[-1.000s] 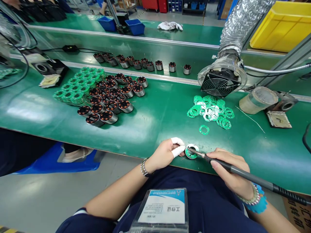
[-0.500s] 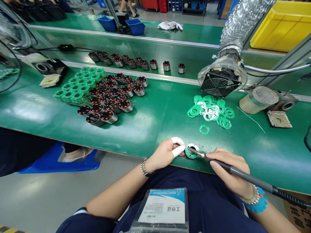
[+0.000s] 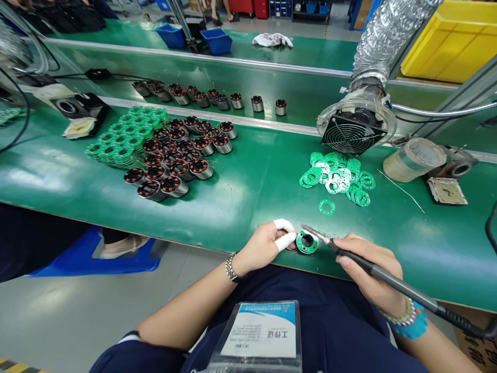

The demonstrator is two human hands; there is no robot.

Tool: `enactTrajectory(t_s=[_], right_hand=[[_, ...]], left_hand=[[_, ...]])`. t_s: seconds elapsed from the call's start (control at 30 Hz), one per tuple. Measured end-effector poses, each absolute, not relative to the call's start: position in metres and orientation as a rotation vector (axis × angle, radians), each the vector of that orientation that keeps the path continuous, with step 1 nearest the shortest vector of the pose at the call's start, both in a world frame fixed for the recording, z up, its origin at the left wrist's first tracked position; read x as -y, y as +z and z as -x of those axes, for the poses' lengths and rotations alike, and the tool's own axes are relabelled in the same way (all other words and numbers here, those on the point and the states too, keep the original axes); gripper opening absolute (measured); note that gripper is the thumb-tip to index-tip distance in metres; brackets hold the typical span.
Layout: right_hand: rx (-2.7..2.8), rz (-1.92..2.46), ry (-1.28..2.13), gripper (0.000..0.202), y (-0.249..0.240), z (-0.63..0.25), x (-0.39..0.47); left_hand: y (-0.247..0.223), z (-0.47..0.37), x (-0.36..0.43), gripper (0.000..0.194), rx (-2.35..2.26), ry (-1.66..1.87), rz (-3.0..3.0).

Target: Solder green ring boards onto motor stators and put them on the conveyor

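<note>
Near the bench's front edge lies a green ring-shaped circuit board [image 3: 307,249] with a dark middle; what is beneath it is mostly hidden. My left hand [image 3: 267,241], white covers on its thumb and finger, is closed at the board's left edge. My right hand [image 3: 373,269] grips a soldering iron [image 3: 382,273] like a pen. The iron's tip is raised just above and beyond the board's upper rim, apart from it. A single green ring board [image 3: 326,207] lies a little farther back, before a loose pile of boards [image 3: 338,174].
Copper-wound stators [image 3: 179,170] stand grouped at left, beside stacked green boards [image 3: 124,135]. More stators [image 3: 202,99] line the strip behind. A fan hood [image 3: 351,135] hangs at right, near a cloudy tub [image 3: 411,159] and an iron stand [image 3: 458,166].
The soldering iron's tip has lifted off the board, up and away. The stators on the rear strip have shifted left. My left hand stays in place.
</note>
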State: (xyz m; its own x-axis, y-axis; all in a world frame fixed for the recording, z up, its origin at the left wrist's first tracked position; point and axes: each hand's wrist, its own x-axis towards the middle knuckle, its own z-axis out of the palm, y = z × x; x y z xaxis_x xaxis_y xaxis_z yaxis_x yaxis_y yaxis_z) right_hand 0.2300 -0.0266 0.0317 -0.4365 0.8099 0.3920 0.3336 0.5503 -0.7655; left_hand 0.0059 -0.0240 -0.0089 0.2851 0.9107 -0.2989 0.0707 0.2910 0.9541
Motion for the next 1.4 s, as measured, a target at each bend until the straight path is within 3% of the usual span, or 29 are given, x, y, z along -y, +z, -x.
enactTrajectory(t_s=[0.37,0.6,0.9,1.07,1.4], right_hand=[[2.346,0.799,0.941,0.035,0.011,-0.211,-0.001],[2.182,0.96,0.76,0.038,-0.002,-0.21,0.02],[2.144,0.954,0.711,0.04,0.003,-0.206,0.025],[2.085,0.89,0.685,0.023,0.011,-0.197,0.02],[2.155,0.829,0.624,0.026,0.006,-0.19,0.018]], left_hand=[[-0.012,-0.004,0.027,0.015,-1.142,0.824,-1.178],[-0.012,0.007,0.037,0.011,-1.195,0.779,-1.557],[-0.002,-0.016,0.027,0.013,-1.052,0.735,-1.022],[-0.001,-0.017,0.025,0.018,-1.071,0.73,-0.959],[0.001,-0.013,0.037,0.024,-1.076,0.716,-0.901]])
